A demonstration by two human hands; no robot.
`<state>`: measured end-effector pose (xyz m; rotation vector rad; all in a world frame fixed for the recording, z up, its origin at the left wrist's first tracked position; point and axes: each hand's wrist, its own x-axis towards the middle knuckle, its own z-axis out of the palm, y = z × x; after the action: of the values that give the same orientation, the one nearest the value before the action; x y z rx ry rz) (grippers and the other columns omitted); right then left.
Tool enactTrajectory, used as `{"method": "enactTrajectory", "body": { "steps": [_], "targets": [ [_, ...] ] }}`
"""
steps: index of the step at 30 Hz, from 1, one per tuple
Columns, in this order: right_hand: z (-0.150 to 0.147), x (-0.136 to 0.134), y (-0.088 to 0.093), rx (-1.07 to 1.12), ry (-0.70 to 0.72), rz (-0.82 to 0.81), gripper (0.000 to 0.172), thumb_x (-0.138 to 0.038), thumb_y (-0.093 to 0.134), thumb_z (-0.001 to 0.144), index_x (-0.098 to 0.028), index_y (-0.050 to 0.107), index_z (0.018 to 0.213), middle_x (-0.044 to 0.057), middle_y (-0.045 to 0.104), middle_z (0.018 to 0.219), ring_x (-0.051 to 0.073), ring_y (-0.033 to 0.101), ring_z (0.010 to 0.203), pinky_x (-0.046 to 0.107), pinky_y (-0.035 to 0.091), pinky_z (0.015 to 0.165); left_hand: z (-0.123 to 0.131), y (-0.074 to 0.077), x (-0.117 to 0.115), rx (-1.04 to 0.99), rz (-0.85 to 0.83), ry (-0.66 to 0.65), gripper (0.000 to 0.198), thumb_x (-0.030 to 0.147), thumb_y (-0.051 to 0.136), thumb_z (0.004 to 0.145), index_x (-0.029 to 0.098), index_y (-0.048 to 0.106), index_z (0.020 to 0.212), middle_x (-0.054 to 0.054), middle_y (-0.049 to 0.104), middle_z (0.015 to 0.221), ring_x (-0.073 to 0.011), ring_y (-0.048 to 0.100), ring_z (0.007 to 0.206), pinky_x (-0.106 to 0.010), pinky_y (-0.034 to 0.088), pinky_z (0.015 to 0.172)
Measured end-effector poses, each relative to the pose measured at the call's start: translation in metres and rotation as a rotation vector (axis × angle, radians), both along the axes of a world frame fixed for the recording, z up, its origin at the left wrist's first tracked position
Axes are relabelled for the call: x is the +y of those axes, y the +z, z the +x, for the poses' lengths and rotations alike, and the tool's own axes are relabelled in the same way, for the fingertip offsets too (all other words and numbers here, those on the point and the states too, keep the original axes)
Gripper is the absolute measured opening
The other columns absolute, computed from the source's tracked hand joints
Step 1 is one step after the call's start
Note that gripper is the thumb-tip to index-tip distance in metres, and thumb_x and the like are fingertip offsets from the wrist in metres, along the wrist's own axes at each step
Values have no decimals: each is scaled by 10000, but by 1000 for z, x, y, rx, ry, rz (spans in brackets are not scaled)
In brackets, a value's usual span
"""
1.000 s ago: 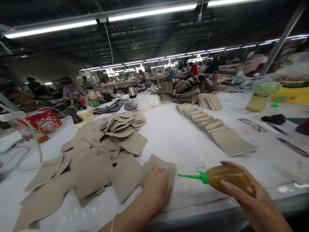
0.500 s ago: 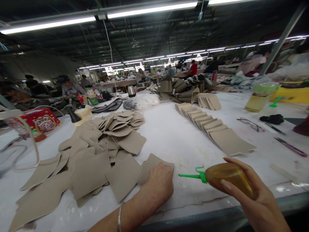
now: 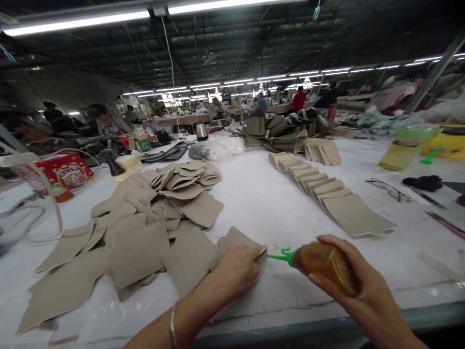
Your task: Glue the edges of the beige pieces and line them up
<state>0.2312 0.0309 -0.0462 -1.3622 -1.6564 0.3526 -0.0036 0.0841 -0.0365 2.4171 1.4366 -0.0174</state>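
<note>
My left hand [image 3: 238,271], a bangle at its wrist, is closed over a beige leather-like piece [image 3: 235,238] on the table; its fingertips, partly hidden, hold the right edge. In my right hand [image 3: 363,286] is a squeeze bottle [image 3: 325,265] of amber liquid, tilted on its side. The bottle's green nozzle [image 3: 279,257] points left, its tip at the corner of that piece. Left of my hand lies another beige piece [image 3: 191,259], beside a loose heap of beige pieces [image 3: 140,247].
A fanned row of beige pieces [image 3: 358,213] runs back on the right. Beyond it are eyeglasses [image 3: 388,189], scissors [image 3: 446,223] and a container of yellowish liquid [image 3: 397,154]. A red box [image 3: 67,172] stands at left. Other people work in the background.
My right hand has brought the bottle left, so the nozzle tip now meets the piece's edge. My left hand's fingers have shifted on the piece, and its right edge looks slightly raised.
</note>
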Motion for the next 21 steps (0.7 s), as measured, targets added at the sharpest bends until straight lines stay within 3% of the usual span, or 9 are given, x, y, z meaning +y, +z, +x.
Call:
{"method": "enactTrajectory", "body": {
  "steps": [5,12,21],
  "targets": [
    [0,10,1,-77,45,39,440,-442,696,820,-301,516,1196,56,575,1145,288,581,1006,396,472,879,0,0,-1,6,17,-4,537,144,390,806,297,546,1297,-65,686,968,-253,642,864,-323,460,722],
    [-2,10,0,-103,64,16,407,-424,679,834,-302,516,1186,50,588,1133,278,593,999,365,480,838,1,3,-4,36,8,6,372,162,379,849,248,595,1139,-71,659,910,-244,635,808,-317,454,697],
    [4,10,-9,-16,-7,-60,467,-462,701,799,-268,529,1188,54,604,1128,286,602,981,379,478,878,2,0,-8,21,-8,11,354,217,349,915,253,548,1205,-71,616,910,-239,618,793,-318,466,699]
  ]
}}
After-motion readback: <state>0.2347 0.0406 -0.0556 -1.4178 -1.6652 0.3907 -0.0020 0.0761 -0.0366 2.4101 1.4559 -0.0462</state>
